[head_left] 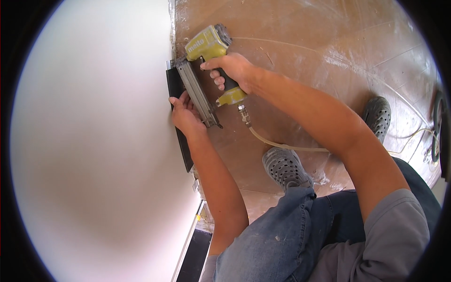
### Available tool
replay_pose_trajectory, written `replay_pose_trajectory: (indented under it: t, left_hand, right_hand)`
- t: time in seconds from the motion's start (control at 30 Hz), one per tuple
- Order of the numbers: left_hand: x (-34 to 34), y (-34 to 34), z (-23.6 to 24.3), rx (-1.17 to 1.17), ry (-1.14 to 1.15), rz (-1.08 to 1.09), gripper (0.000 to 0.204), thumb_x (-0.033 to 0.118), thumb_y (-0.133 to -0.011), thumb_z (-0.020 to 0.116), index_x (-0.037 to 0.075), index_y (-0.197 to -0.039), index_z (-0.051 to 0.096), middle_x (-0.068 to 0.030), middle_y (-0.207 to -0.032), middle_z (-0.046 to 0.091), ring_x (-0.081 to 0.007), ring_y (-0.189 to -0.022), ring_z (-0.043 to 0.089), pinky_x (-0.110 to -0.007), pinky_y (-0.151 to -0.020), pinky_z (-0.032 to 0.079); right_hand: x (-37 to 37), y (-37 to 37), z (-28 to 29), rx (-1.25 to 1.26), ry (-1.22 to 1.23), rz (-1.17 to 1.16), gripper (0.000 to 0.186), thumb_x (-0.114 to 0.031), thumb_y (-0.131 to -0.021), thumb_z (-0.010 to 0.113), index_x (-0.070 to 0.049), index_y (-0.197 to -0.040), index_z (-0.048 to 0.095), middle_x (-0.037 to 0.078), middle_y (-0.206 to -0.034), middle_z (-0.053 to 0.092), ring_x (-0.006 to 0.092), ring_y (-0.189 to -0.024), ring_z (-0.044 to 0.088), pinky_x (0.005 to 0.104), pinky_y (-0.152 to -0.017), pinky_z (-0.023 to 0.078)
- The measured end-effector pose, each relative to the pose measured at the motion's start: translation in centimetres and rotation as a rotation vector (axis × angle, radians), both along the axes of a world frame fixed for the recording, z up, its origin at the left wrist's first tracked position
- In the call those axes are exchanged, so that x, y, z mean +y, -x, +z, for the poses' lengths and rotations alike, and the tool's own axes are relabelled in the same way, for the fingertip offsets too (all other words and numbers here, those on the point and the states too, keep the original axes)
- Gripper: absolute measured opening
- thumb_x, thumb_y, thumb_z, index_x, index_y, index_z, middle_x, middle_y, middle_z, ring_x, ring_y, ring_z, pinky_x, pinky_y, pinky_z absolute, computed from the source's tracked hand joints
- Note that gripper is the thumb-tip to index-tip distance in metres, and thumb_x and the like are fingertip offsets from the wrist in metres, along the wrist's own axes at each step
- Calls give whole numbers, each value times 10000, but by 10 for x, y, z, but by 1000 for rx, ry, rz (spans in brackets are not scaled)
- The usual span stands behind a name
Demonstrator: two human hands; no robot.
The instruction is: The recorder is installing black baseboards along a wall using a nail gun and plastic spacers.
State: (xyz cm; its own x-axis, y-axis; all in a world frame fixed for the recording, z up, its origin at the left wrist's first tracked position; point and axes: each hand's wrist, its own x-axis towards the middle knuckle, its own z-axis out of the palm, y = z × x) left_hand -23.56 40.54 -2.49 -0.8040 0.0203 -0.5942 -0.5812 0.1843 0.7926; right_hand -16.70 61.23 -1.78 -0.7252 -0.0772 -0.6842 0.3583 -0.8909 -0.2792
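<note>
My right hand (pixel 230 70) grips the black handle of a yellow-green pneumatic nail gun (pixel 211 47), with a grey magazine angled down toward me and a pale air hose (pixel 263 138) coupled at the handle's base. The gun's nose is at the upper end of a long black strip (pixel 183 152) along the foot of the white wall (pixel 94 117). My left hand (pixel 187 113) holds that strip around its middle, thumb over its face and fingers curled behind the magazine.
The dusty brown tiled floor (pixel 300 51) spreads to the right of the wall. My feet in grey perforated clogs (pixel 286 167) are below the hose. A dark coiled object (pixel 437 127) lies at the far right edge. A black strip (pixel 190 254) runs along the wall near the bottom.
</note>
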Motion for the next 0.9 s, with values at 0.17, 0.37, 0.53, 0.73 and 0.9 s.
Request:
replay_pose_trajectory:
  t: [0.17, 0.37, 0.53, 0.73, 0.9]
  left_hand:
    - [1, -4, 1, 27, -47, 79, 707, 488, -1116, 355, -169, -1308, 533, -238, -1264, 620, -306, -1164, 604, -424, -1035, 484]
    - [-6, -3, 6, 20, -32, -42, 722, 514, -1107, 364, -148, -1334, 540, -232, -1309, 617, -303, -1204, 600, -415, -1049, 470]
    - [-9, -2, 13, -40, 47, -60, 718, 523, -1103, 378, -132, -1320, 575, -216, -1286, 651, -283, -1154, 641, -389, -996, 501]
    - [-14, -3, 13, -51, 37, -81, 710, 530, -1103, 358, -101, -1351, 570, -197, -1313, 652, -272, -1186, 628, -393, -1024, 475]
    - [-16, -2, 8, -17, 29, -65, 714, 521, -1100, 394, -134, -1292, 603, -208, -1242, 679, -277, -1092, 671, -375, -940, 528]
  right_hand:
    - [-1, -2, 4, -14, 17, 19, 147, -155, -908, 738, -72, -935, 620, -5, -696, 544, 101, -535, 484, 287, -503, 443]
    - [-17, -8, 2, -24, -24, -90, 148, -163, -913, 738, -85, -917, 613, -12, -697, 540, 103, -540, 492, 288, -507, 438]
    - [-25, -7, -2, -2, 17, -173, 131, -118, -900, 727, -49, -903, 615, 27, -681, 559, 148, -537, 528, 323, -498, 439]
    - [-28, -8, 0, 9, -16, -156, 165, -166, -910, 741, -85, -903, 598, -13, -690, 536, 102, -529, 487, 290, -507, 432]
    - [-27, -7, 2, 5, -13, -152, 165, -167, -914, 737, -81, -903, 596, -11, -688, 535, 104, -525, 482, 291, -505, 429]
